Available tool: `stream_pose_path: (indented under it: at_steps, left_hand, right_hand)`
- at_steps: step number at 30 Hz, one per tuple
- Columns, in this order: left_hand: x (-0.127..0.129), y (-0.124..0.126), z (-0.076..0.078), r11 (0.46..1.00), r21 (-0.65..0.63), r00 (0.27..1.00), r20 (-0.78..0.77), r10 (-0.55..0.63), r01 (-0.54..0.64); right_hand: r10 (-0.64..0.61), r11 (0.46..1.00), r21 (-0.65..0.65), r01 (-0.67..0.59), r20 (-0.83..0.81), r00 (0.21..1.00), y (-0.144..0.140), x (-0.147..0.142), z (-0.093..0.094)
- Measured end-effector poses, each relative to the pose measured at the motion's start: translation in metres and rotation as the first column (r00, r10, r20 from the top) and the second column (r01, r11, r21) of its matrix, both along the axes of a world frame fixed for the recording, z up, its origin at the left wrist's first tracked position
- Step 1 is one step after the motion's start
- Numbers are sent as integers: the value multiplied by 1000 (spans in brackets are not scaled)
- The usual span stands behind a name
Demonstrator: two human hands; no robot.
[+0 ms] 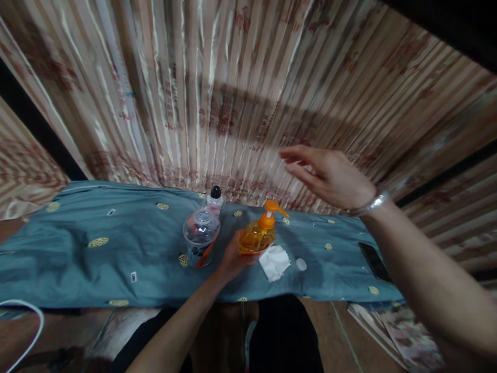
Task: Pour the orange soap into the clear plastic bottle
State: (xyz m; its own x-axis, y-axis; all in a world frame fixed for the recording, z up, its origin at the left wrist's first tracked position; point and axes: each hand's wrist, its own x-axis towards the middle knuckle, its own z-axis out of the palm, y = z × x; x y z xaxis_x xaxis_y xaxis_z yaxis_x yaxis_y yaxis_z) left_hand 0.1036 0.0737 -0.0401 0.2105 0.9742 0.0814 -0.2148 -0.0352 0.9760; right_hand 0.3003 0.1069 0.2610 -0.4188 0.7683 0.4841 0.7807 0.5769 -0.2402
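Note:
My left hand (233, 260) is wrapped round the lower part of a pump bottle (257, 238) of amber liquid with an orange pump head. My right hand (324, 173) is raised in the air, up and to the right of the pump; its fingers are apart and hold nothing. To the left of the bottle stands a clear plastic cup (201, 238) with a dark and orange print. Behind the cup is a small clear bottle (215, 199) with a black cap. A folded white tissue (274, 263) lies just right of my left hand, beside a small white disc (301, 264).
All this stands on a narrow surface under a teal patterned cloth (147, 254). A dark phone (375, 262) lies at its right end. A striped curtain (233, 103) hangs close behind. A white cable (37, 321) loops at the lower left.

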Motion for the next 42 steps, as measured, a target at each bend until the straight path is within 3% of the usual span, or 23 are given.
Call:
stream_pose_path:
  at_steps: [1,3,7,9,15,24,34,42]
  left_hand:
    - [0,0,0,1000,-3,1000,6,-2,2]
    - [-2,0,1,1000,-12,1000,19,-13,13]
    - [-5,-1,5,999,-21,999,22,-28,28]
    - [-6,-1,7,999,-16,999,19,-27,28]
    - [-5,-1,5,999,-27,999,13,-32,32]
    - [-6,-2,0,998,-39,999,14,-49,49]
    - [-4,-3,1,997,-50,998,31,-55,56]
    - [-6,-5,6,996,-52,997,47,-68,70]
  right_hand:
    - [-62,998,10,63,-81,995,-11,17,-4]
    - [-153,988,-70,139,-259,954,-33,40,-31]
    - [-99,936,-345,-63,-431,897,-53,36,-108]
    - [-69,920,-378,-101,-411,909,-50,21,-125]
    - [-2,908,-404,-113,-273,962,-33,-2,-117]
    - [-72,924,-342,-172,-596,800,-36,0,-156]
    - [0,880,-403,-254,-532,847,-28,3,-138]
    - [-23,893,-391,-225,-538,842,-31,2,-147]
